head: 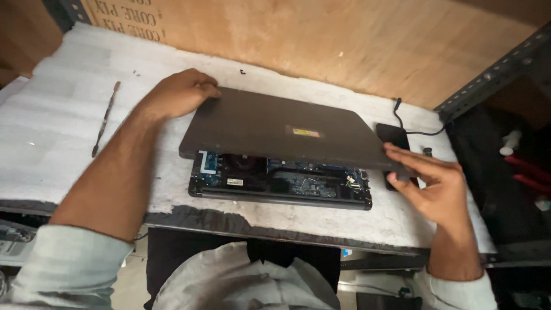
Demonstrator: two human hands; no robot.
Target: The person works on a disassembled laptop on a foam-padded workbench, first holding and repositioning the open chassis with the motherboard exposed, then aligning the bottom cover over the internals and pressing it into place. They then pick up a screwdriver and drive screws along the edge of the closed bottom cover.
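Two hands are on one thing in the head view: the flat grey laptop cover (281, 129), lifted a little over the open laptop base (280, 185) on the white bench (57, 115). The cover looks thin, light and stiff, and it may bend or crack, so hold it by its edges. Your left hand (178, 93) curls over the far left corner, arm stretched out. Your right hand (427, 181) pinches the right edge, fingers long and flat. A thin tool (105, 119) lies well apart on the left.
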